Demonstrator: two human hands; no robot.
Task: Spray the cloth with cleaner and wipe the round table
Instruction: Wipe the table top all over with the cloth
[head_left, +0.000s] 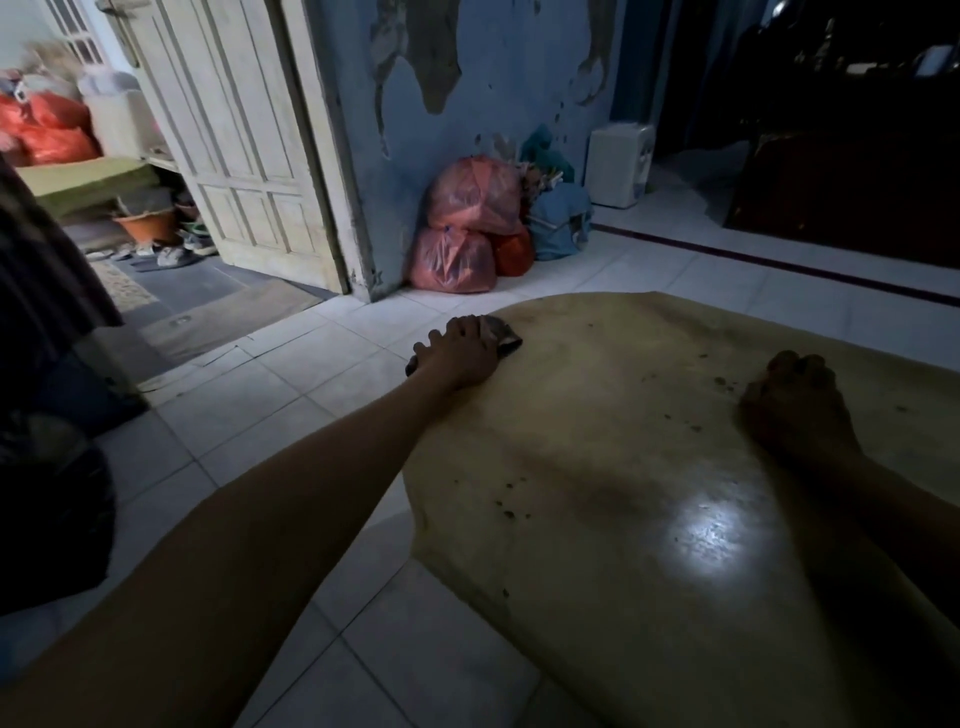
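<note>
The round table (623, 467) has a pale yellow top with dark specks and a bright glare patch near its middle. My left hand (460, 356) presses flat on a dark cloth (504, 338) at the table's far left edge; the cloth sticks out past my fingers and by my wrist. My right hand (795, 405) rests on the tabletop at the right, fingers curled under, and it is too dark to tell whether it holds anything. No spray bottle is in view.
Red plastic bags (467, 223) and a blue bag (561, 223) are piled against the peeling blue wall beyond the table. A white appliance (618, 166) stands to their right. A pale wooden door (244, 140) is open at the left. White floor tiles surround the table.
</note>
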